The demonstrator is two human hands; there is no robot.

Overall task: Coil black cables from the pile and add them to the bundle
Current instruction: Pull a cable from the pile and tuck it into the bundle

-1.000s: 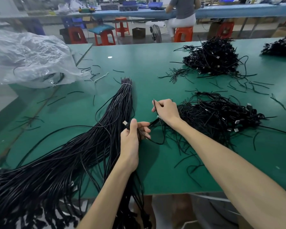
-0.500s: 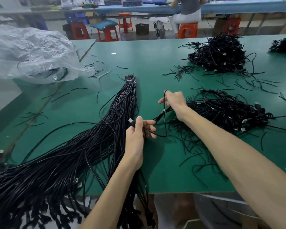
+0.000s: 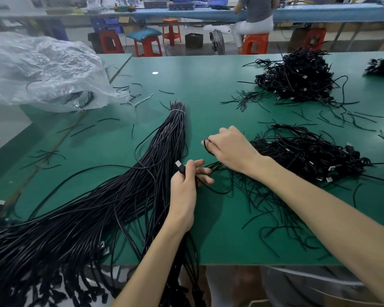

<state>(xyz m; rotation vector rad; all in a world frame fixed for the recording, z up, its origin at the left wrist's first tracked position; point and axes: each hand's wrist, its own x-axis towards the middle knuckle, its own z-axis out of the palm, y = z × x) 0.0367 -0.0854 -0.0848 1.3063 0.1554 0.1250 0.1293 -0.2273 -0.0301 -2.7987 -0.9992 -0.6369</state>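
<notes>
So I see the left hand [image 3: 187, 182] fisted upright round the cable [image 3: 222, 193], its plug [image 3: 179, 165] pointing up-left; the right hand [image 3: 228, 149], knuckles up, pinches the cable's loop.

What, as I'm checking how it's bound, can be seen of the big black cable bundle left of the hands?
The bundle is many thin, glossy black cables lying on the green table. A thin white tie cinches it near its far end. Towards the person it fans out loose, and its near ends, with dark plugs, hang over the table's front edge. A few strands loop free. The left hand, gripping a separate cable, is above its right side.
</notes>
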